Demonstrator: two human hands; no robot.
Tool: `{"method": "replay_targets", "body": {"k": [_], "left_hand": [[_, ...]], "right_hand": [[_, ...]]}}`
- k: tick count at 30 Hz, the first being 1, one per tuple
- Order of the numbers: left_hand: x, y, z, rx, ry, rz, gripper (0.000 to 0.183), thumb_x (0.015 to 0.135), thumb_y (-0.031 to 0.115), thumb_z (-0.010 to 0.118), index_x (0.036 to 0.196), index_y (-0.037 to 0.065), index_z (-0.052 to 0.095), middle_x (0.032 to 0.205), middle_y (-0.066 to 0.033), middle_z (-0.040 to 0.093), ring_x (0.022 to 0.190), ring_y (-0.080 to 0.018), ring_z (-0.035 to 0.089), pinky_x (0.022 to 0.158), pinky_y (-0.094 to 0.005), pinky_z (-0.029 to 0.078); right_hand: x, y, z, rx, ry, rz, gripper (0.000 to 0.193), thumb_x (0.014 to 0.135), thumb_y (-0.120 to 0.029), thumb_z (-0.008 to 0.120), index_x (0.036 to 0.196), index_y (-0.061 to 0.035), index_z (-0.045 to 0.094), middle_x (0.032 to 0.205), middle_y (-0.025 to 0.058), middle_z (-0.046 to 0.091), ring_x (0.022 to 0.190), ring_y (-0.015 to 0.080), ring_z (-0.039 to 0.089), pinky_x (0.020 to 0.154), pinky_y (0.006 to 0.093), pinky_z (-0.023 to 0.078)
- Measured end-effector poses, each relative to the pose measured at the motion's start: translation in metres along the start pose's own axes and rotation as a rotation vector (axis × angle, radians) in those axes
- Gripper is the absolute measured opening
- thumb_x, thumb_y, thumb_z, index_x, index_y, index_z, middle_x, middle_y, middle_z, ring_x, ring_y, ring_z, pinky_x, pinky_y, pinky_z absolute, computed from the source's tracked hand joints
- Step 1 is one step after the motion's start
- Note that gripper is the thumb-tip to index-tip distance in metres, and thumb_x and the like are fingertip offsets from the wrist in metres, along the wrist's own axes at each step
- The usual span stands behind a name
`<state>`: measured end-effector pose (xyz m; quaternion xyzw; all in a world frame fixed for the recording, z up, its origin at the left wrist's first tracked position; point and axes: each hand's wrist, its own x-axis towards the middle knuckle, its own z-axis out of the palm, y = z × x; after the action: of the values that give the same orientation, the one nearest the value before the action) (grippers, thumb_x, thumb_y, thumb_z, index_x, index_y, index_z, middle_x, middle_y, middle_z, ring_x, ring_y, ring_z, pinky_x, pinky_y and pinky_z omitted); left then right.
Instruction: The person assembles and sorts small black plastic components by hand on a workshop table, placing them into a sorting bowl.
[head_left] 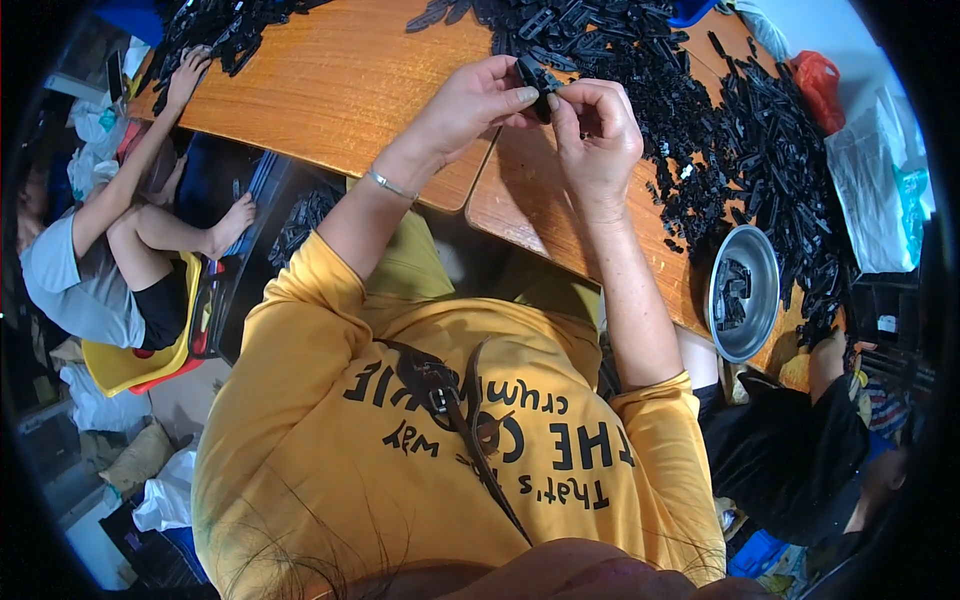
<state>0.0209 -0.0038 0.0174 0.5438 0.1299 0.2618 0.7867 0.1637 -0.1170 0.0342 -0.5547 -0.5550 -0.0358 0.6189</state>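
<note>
Above the wooden table both my hands meet around one small black plastic part. My left hand, with a bracelet at its wrist, pinches the part from the left between thumb and fingers. From the other side my right hand is closed on it too, thumb and forefinger together at its edge. The fingers cover much of the part, so its exact kind cannot be made out. Just beyond and to the right of my hands lies a big heap of similar black plastic parts.
A metal bowl holding some black parts stands at the right table edge. Behind it are long black pieces, a red plastic bag and a white bag. Another person sits at the left, reaching to a second heap.
</note>
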Motion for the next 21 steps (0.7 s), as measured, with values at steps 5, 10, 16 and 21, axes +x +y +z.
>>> {"method": "replay_targets", "body": {"k": [5, 10, 16, 21], "left_hand": [[-0.003, -0.001, 0.003, 0.075, 0.058, 0.070, 0.026, 0.102, 0.013, 0.068, 0.126, 0.008, 0.064, 0.108, 0.0015, 0.070, 0.086, -0.0038, 0.067, 0.077, -0.0172, 0.055], [-0.009, -0.004, 0.010, 0.115, 0.080, 0.069, 0.029, 0.101, 0.013, 0.069, 0.127, 0.003, 0.063, 0.111, 0.0000, 0.070, 0.093, -0.0058, 0.067, 0.084, -0.0203, 0.055], [-0.036, 0.001, 0.015, 0.426, 0.159, 0.169, 0.022, 0.100, 0.009, 0.070, 0.119, 0.000, 0.063, 0.104, -0.0010, 0.068, 0.096, -0.0061, 0.064, 0.083, -0.0224, 0.054], [-0.084, 0.011, -0.030, 0.388, 0.168, -0.130, 0.017, 0.100, 0.012, 0.070, 0.111, 0.001, 0.064, 0.096, 0.0023, 0.066, 0.088, -0.0050, 0.061, 0.078, -0.0227, 0.052]], "right_hand": [[-0.001, 0.002, -0.001, -0.019, -0.095, 0.026, 0.014, 0.084, 0.006, 0.077, 0.091, 0.0005, 0.067, 0.089, 0.0101, 0.065, 0.070, 0.0166, 0.067, 0.062, 0.0277, 0.056], [-0.009, 0.007, -0.001, -0.029, -0.168, 0.118, 0.015, 0.083, 0.004, 0.079, 0.091, 0.0006, 0.066, 0.086, 0.0099, 0.064, 0.069, 0.0174, 0.067, 0.063, 0.0286, 0.055], [-0.034, 0.008, 0.017, 0.137, -0.283, 0.444, 0.027, 0.078, -0.005, 0.088, 0.087, -0.0043, 0.062, 0.078, 0.0009, 0.062, 0.069, 0.0094, 0.058, 0.064, 0.0270, 0.052], [-0.049, -0.008, 0.036, 0.235, -0.619, 0.539, 0.027, 0.080, -0.015, 0.090, 0.085, -0.0048, 0.065, 0.079, -0.0025, 0.065, 0.076, 0.0074, 0.059, 0.068, 0.0268, 0.052]]}}
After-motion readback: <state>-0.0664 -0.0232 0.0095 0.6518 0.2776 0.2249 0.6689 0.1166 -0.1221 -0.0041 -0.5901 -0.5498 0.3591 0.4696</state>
